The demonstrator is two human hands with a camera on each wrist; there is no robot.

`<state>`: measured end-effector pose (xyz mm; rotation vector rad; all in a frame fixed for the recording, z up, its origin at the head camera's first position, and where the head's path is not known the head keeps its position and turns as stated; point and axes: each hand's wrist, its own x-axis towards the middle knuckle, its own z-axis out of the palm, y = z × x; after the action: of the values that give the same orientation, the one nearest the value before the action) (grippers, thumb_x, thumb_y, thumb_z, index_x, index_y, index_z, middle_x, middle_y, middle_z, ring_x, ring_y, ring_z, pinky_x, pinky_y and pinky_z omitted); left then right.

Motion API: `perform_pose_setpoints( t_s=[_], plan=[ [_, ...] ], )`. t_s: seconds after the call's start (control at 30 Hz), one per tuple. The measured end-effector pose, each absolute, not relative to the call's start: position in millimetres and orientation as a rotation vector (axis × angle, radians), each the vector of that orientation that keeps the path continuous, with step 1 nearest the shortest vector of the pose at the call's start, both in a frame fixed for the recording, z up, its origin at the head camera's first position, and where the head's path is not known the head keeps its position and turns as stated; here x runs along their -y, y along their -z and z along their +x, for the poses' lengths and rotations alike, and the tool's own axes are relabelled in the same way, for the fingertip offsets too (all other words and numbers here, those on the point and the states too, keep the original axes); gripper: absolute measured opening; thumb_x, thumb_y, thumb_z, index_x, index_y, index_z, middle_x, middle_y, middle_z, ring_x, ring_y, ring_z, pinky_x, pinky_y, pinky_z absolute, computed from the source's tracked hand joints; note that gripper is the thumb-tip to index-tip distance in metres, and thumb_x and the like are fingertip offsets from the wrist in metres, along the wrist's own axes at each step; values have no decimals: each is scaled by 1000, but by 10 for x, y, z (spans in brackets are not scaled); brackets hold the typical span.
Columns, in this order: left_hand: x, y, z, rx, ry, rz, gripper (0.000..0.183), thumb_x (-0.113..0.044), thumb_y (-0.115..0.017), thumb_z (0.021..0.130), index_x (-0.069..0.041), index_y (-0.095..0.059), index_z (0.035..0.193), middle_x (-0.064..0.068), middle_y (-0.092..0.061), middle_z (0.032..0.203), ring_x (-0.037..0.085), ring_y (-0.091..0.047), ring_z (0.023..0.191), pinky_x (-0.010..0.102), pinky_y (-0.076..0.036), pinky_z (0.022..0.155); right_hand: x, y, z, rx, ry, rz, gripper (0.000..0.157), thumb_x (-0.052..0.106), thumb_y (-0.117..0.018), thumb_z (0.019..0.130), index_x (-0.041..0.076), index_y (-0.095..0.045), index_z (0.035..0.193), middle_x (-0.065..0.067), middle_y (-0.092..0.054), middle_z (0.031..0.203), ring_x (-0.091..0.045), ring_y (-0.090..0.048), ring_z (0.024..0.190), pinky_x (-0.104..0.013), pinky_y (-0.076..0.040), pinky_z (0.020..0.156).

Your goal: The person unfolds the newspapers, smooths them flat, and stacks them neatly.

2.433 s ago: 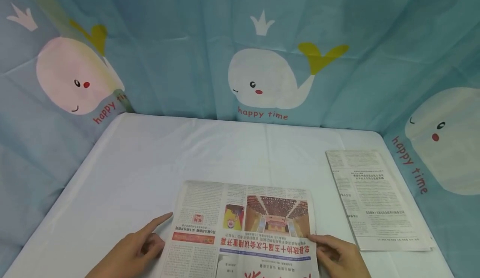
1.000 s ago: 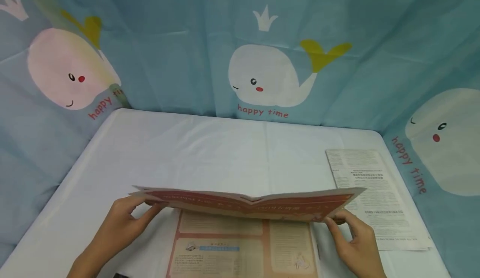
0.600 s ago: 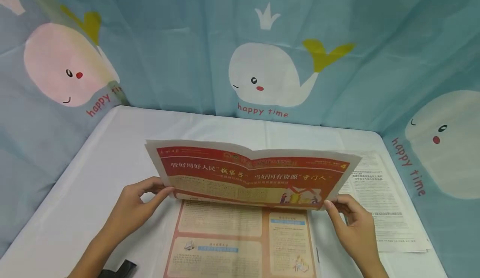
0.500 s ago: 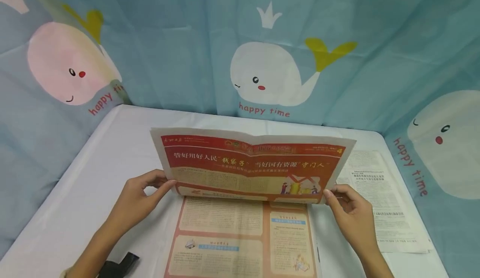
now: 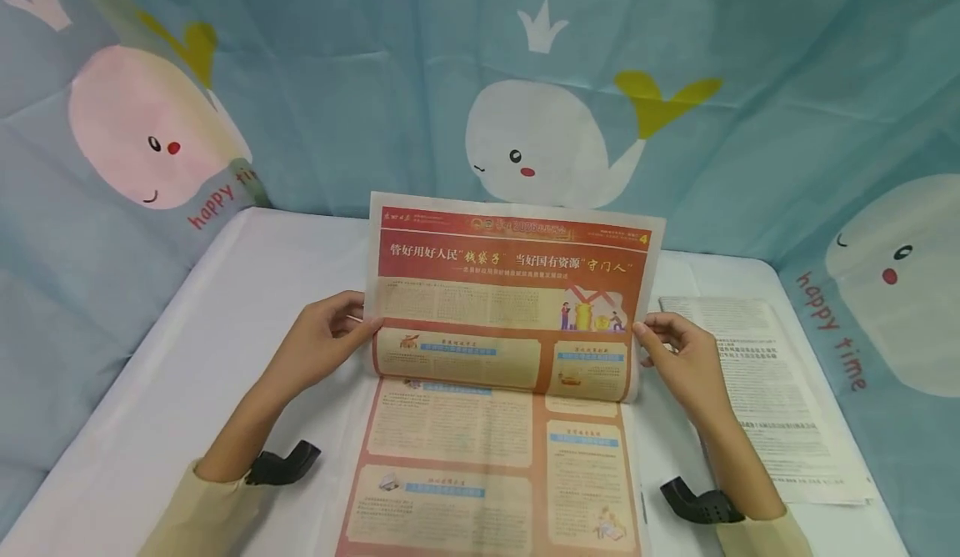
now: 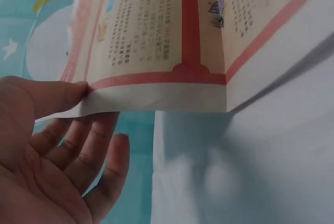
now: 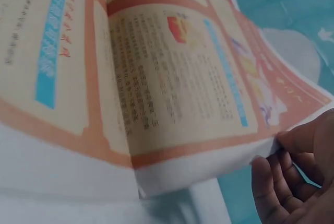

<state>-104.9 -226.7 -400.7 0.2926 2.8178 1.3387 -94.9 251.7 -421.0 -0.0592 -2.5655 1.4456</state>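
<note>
A newspaper (image 5: 457, 432) with a red-and-cream printed page lies toward the front of the white table, its upper half raised and tilted up along a crease. My left hand (image 5: 318, 340) pinches the left edge of the raised half. On the opposite edge my right hand (image 5: 686, 357) pinches it between thumb and fingers. In the left wrist view, the thumb of the left hand (image 6: 57, 145) lies over the page margin, with the fingers behind it. The right wrist view has the right hand (image 7: 292, 172) gripping the white margin, where the page bends up.
A folded newspaper (image 5: 780, 415) lies at the right side of the white table (image 5: 180, 357), partly behind my right forearm. A blue curtain (image 5: 360, 107) printed with white whales hangs behind and along both sides. Black wrist devices (image 5: 285, 465) stick out from both sleeves.
The newspaper first lay with its front page up. Both hands have opened it and raised the upper half, and now tilt that half farther back, up and away, showing more of the red page.
</note>
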Motion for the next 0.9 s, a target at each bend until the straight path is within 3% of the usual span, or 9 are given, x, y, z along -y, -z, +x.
perform_pose_setpoints(
  t_s=[0.17,0.43,0.63,0.9],
  plan=[
    [2177,4022,-1208,-2744,-1334,246,54,-29,-76,100,-1,-57,143,17,-71,116,26,-75,97,23,-53,74,-2479,4250,-1088,2518,-1463,-189,34,29,-72,103,-2,-72,118,15,-68,94,1,-66,80,-20,-60,66],
    [2143,4061,-1360,-2750,-1308,183,61,-24,-76,100,1,-51,150,23,-68,122,31,-72,101,29,-55,71,-2438,4284,-1198,2570,-1489,-266,36,28,-70,104,-3,-70,123,-22,-73,111,-1,-66,80,-19,-60,69],
    [2176,4160,-1416,-2790,-1306,138,58,-26,-76,100,0,-56,147,24,-70,120,32,-72,98,29,-55,64,-2431,4319,-1262,2619,-1473,-244,34,24,-70,104,-4,-70,123,-24,-71,112,-3,-68,76,-20,-62,70],
    [2106,4263,-1444,-2842,-1291,82,46,-27,-74,101,2,-66,136,20,-73,117,28,-72,95,27,-54,70,-2443,4436,-1297,2722,-1382,-242,30,19,-66,105,-4,-70,124,-21,-70,110,-7,-65,76,-20,-59,66]
  ],
)
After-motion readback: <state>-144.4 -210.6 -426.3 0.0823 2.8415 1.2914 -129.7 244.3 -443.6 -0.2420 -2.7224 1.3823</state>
